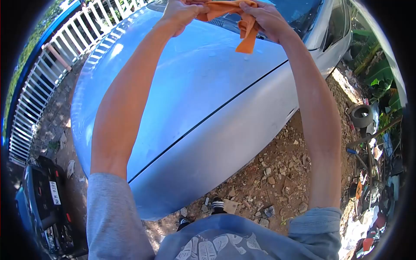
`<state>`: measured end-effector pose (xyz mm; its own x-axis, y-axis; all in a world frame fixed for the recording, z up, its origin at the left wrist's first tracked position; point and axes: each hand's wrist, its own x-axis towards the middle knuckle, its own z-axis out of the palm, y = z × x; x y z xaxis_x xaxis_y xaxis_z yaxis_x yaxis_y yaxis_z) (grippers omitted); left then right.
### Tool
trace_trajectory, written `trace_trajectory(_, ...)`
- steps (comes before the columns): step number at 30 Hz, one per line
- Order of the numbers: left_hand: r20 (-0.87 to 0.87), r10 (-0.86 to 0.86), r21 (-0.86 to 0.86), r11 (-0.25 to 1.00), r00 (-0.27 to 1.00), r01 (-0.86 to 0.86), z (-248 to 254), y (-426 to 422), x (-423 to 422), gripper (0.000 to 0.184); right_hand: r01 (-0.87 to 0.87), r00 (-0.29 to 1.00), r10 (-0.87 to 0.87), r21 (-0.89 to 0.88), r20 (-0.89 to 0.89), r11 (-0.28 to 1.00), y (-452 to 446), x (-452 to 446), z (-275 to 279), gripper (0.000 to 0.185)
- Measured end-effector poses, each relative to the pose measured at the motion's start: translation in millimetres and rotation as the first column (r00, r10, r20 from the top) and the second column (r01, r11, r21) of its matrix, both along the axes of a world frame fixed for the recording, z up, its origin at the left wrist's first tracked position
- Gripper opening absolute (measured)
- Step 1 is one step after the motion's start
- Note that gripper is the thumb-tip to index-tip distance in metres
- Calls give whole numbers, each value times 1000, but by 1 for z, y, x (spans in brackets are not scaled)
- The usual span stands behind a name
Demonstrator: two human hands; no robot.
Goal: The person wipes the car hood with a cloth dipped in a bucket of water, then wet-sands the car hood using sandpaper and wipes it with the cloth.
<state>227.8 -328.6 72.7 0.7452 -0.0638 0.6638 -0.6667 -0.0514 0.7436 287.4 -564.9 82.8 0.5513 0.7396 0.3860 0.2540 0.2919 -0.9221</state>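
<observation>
An orange cloth [247,37] is stretched between my two hands at the top of the head view, above the car's hood. My left hand [182,15] is closed on its left end, and the fingertips run near the frame's upper edge. Gripping the other side, my right hand [266,19] has its fingers pinched on the fabric, with a loose end dangling below it. Under my arms lies the silver-blue hood [195,86] of a car, with a dark seam running between hood and fender [229,143].
A white fence [43,82] runs along the left. A dark vehicle [47,203] with a licence plate stands at lower left. Stony dirt ground [277,173] lies beside the car. On the right are a tire-like ring [361,116], scattered debris and green plants [381,78].
</observation>
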Motion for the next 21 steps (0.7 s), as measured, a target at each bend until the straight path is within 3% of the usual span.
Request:
trace_trajectory(1, -138, 220, 81, 974, 966, -211, 5, -12, -7, 28, 365, 930, -365, -193, 41, 911, -5, -5, 2, 19)
trace_trajectory(2, -88, 215, 212, 958, 973, -193, 5, -26, -10, 24, 362, 932, -360, -198, 44, 911, -6, 21, -8, 19)
trace_trajectory(3, -137, 236, 198, 958, 962, -207, -3, -40, -3, 21, 105, 991, -103, 22, -85, 994, -6, 67, -24, 19)
trace_trajectory(5, -188, 236, 172, 964, 953, -204, -17, -82, 9, 19, -122, 975, 163, 253, -150, 960, -16, 88, -34, 18)
trace_trajectory(6, -202, 354, 295, 911, 913, -288, -23, -107, 7, 26, 181, 976, -158, 158, -149, 971, -16, 82, -34, 18)
trace_trajectory(7, -198, 472, 414, 835, 859, -364, -25, -120, 6, 34, 468, 881, -459, 71, -115, 881, -17, 78, -33, 19)
trace_trajectory(8, -195, 468, 407, 838, 862, -364, -26, -121, 7, 34, 578, 814, -559, 122, -157, 807, -26, 101, -48, 38)
trace_trajectory(9, -267, 333, 445, 875, 904, -191, -31, -120, 7, 33, 577, 815, -560, 117, -149, 808, -39, 94, -46, 38)
trace_trajectory(10, -338, 196, 469, 883, 920, -16, -32, -117, 8, 32, 683, 720, -660, -49, 217, 729, -54, 85, -47, 41)
trace_trajectory(11, -326, 199, 467, 884, 924, -25, -28, -109, 8, 32, 800, 549, -613, -143, 568, 583, -67, 75, -44, 45)
trace_trajectory(12, -237, 261, 465, 876, 936, -126, -26, -94, 4, 31, 835, 456, -464, -186, 759, 517, -77, 72, -47, 45)
trace_trajectory(13, -157, 318, 454, 864, 935, -218, -27, -77, -4, 31, 836, 459, -467, -191, 756, 514, -80, 64, -64, 45)
trace_trajectory(14, -73, 393, 487, 816, 917, -310, -23, -57, -20, 30, 954, 91, -475, 60, 875, 294, -78, 60, -90, 44)
trace_trajectory(15, 23, 471, 503, 757, 882, -417, -13, -32, -47, 30, 931, -293, -390, 353, 873, 92, -73, 58, -100, 43)
trace_trajectory(16, 107, 515, 624, 631, 850, -461, 0, -9, -87, 35, 927, -294, -390, 360, 873, 109, -73, 54, -101, 43)
trace_trajectory(18, 122, 583, 584, 612, 803, -533, -1, 41, -152, 29, 857, 0, -359, 185, 933, 482, -78, 49, -108, 47)
trace_trajectory(19, 43, 640, 584, 607, 767, -539, -4, 72, -189, 30, 859, 6, -359, 179, 933, 480, -81, 50, -107, 47)
trace_trajectory(20, 50, 750, 628, 490, 659, -605, -7, 94, -232, 31, 791, 171, -374, 99, 912, 603, -86, 52, -102, 49)
trace_trajectory(21, -27, 828, 602, 461, 560, -652, -17, 124, -278, 32, 696, 331, -361, 33, 872, 718, -86, 51, -96, 51)
